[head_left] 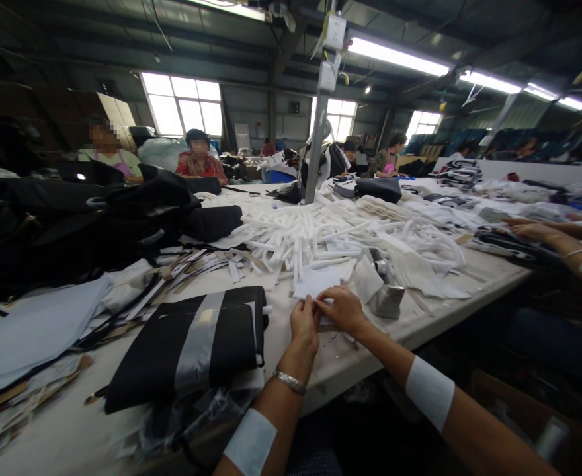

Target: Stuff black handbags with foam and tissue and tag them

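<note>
My left hand (305,324) and my right hand (341,308) meet near the table's front edge, fingertips pinched together. What they hold between them is too small to make out. Just beyond the fingertips lies a white sheet (321,280). Right of my right hand stands a metallic tape dispenser (388,299) beside a white roll. To the left of my left hand is a black bag (157,354) with a grey band (200,340) around it. A heap of white tubes (315,231) spreads behind the sheet.
Black bags (63,231) pile up at the left, near a large white sheet (38,327) and paper strips. A metal post (315,145) rises behind the tubes. Another person's hands (534,230) are at the right. Several people sit across the table.
</note>
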`<state>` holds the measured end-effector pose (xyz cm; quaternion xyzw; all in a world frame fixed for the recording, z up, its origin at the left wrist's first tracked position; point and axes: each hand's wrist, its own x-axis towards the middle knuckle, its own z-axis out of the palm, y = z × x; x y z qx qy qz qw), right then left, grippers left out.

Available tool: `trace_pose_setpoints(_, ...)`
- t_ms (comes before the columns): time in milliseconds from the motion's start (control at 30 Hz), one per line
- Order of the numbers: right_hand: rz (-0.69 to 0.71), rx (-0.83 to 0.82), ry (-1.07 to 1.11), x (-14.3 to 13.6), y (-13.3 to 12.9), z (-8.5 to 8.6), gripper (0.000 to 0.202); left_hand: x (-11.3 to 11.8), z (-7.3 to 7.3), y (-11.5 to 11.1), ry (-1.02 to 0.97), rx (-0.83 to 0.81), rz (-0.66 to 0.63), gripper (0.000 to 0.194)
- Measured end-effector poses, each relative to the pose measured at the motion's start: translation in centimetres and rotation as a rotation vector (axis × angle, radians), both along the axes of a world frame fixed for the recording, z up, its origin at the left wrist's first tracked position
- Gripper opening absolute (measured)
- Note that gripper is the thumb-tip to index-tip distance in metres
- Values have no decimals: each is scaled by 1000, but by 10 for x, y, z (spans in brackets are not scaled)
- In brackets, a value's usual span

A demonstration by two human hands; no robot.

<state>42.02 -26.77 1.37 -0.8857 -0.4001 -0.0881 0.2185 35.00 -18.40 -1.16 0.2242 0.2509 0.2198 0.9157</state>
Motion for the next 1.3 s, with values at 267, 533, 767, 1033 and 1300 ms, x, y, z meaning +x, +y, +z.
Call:
trace_pose_setpoints(267,-43,114,197,3,-2,-1,15,3,-3,-1,6,20,15,9)
trace_pose_setpoints(533,-29,223,339,8,1,2,18,5,-2,-1,44,-6,34,15)
trace_pose_setpoints(767,-115,341,334,12,6,-1,23,6,-5,-1,64,15,28,16)
trace_pose_setpoints(1033,-124,540,58,12,-6,38,34,1,-4,-5,72,214,49,15)
trace_pose_setpoints(1300,74,415,-128,-35,-45,94,24,-48,38,-15,85,617,197,78)
